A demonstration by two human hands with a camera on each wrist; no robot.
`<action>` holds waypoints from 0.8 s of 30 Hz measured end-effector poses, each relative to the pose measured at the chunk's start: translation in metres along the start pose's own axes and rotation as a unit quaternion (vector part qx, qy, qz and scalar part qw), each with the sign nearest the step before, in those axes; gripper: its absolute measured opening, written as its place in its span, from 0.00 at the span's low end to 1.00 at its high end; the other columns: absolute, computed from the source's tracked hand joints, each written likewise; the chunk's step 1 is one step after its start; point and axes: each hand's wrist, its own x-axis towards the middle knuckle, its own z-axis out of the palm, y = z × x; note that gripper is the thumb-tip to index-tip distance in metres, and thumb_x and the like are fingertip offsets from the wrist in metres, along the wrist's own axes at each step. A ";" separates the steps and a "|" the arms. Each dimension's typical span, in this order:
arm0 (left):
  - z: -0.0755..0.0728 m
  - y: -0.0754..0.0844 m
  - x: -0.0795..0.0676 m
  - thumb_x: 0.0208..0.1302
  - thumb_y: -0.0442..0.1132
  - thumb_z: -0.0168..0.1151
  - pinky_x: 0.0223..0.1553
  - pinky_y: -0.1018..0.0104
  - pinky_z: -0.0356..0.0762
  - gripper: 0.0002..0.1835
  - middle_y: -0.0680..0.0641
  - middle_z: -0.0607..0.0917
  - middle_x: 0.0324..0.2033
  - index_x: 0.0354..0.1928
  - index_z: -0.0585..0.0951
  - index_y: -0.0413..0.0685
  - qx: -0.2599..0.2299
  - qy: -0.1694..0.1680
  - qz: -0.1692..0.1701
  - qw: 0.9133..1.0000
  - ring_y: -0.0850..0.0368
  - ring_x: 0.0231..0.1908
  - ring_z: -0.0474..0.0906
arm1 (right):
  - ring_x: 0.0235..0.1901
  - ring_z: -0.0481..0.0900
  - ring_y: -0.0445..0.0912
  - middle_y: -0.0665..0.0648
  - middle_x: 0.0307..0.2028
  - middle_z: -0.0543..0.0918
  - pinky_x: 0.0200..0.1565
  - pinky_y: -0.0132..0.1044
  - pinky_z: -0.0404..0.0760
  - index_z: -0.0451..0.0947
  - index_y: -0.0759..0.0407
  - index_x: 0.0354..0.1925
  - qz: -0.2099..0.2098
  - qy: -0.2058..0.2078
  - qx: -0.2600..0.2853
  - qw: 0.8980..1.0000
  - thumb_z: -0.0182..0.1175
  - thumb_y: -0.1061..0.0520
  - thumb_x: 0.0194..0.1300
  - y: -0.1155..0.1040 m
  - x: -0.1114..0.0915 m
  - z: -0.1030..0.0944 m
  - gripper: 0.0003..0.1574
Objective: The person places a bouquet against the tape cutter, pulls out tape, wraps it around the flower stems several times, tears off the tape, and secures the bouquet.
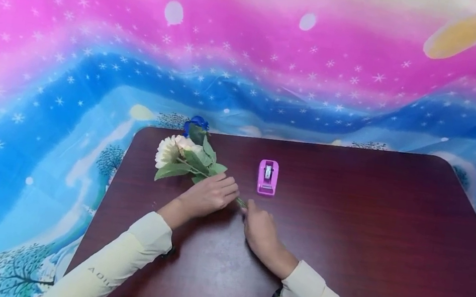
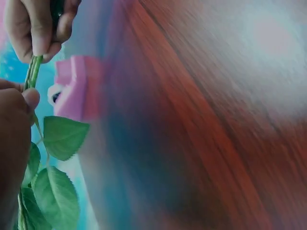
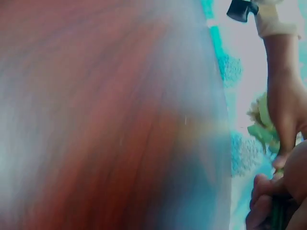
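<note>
A bunch of flowers (image 1: 167, 153), with pale cream blooms, a blue bloom (image 1: 198, 123) and green leaves (image 2: 56, 199), slants above the table's left part. My left hand (image 1: 212, 193) pinches its green stems (image 2: 34, 72) just below the leaves. Lower down, my right hand (image 1: 264, 231) grips the stem ends, with fingers curled round them. A short piece of stem shows between the two hands. Beyond the hands, a pink tape dispenser (image 1: 268, 177) with a small roll stands on the table. In the right wrist view, the left hand (image 3: 287, 105) partly hides the flowers.
The dark reddish wooden table (image 1: 367, 237) has rounded far corners. Behind it and at its sides hangs a pink and blue printed cloth (image 1: 250, 59). Both wrists carry small black devices below the cream sleeves (image 1: 123, 249).
</note>
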 end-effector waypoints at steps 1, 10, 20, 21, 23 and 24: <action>-0.002 0.002 0.003 0.69 0.31 0.55 0.50 0.60 0.78 0.12 0.49 0.86 0.39 0.45 0.87 0.43 -0.003 -0.007 -0.012 1.000 0.53 0.42 0.78 | 0.15 0.78 0.52 0.52 0.17 0.76 0.16 0.44 0.73 0.70 0.59 0.34 -0.005 0.006 -0.002 1.000 0.61 0.59 0.72 0.003 0.001 -0.003 0.11; -0.023 0.015 0.021 0.67 0.30 0.64 0.46 0.61 0.85 0.14 0.46 0.89 0.41 0.53 0.83 0.41 -0.074 -0.086 -0.112 0.987 0.54 0.40 0.87 | 0.18 0.80 0.51 0.53 0.21 0.82 0.19 0.46 0.77 0.75 0.58 0.35 -0.067 0.060 -0.059 0.994 0.68 0.60 0.66 0.038 0.007 -0.031 0.09; -0.022 0.026 0.025 0.62 0.29 0.64 0.28 0.66 0.80 0.05 0.49 0.87 0.29 0.37 0.85 0.44 -0.022 -0.062 -0.145 0.987 0.57 0.26 0.82 | 0.30 0.85 0.50 0.54 0.30 0.86 0.32 0.46 0.84 0.81 0.59 0.41 -0.108 0.031 -0.052 0.992 0.65 0.61 0.69 0.053 0.005 -0.045 0.03; -0.022 0.028 0.026 0.61 0.28 0.63 0.26 0.65 0.78 0.05 0.50 0.87 0.27 0.35 0.84 0.44 -0.022 -0.061 -0.152 0.986 0.57 0.25 0.81 | 0.32 0.86 0.50 0.55 0.32 0.87 0.35 0.45 0.85 0.82 0.60 0.44 -0.107 0.023 -0.047 0.993 0.66 0.60 0.69 0.053 0.005 -0.047 0.06; -0.021 0.031 0.026 0.59 0.28 0.62 0.23 0.65 0.77 0.05 0.51 0.85 0.25 0.31 0.83 0.46 -0.021 -0.062 -0.165 0.984 0.57 0.23 0.80 | 0.37 0.86 0.49 0.56 0.36 0.87 0.41 0.45 0.86 0.84 0.61 0.49 -0.101 0.006 -0.037 0.994 0.67 0.58 0.68 0.052 0.005 -0.050 0.13; -0.021 0.032 0.027 0.58 0.28 0.62 0.22 0.65 0.76 0.06 0.51 0.85 0.24 0.29 0.82 0.46 -0.020 -0.062 -0.170 0.983 0.57 0.22 0.80 | 0.39 0.86 0.49 0.57 0.38 0.88 0.43 0.45 0.86 0.84 0.62 0.51 -0.098 -0.001 -0.033 0.995 0.69 0.57 0.67 0.052 0.005 -0.051 0.16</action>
